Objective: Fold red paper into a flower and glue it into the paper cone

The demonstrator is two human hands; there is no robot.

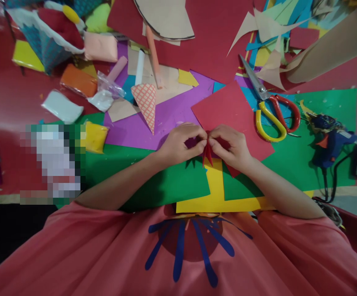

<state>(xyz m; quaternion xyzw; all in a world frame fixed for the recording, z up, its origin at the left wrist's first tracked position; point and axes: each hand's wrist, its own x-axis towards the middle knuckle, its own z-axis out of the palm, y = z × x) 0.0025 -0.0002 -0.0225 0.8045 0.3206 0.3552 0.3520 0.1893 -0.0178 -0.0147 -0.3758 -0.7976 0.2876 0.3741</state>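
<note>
Between my two hands is a small piece of folded red paper [208, 155], its pleated points hanging down below my fingertips. My left hand [186, 139] pinches it from the left, thumb against forefinger. From the other side my right hand [229, 144] grips it the same way, and the fingertips of both hands nearly meet. A larger sheet of red paper [224, 107] lies under and behind my right hand. Below are green paper [154, 176] and yellow paper [217, 176].
Scissors [263, 96] with red and yellow handles lie to the right, and a blue glue gun [332, 144] with a cord lies beyond. Several clay packets [79, 80], a patterned paper cone [146, 102] and a larger decorated cone [47, 37] are at left. Paper scraps [271, 24] crowd the back right.
</note>
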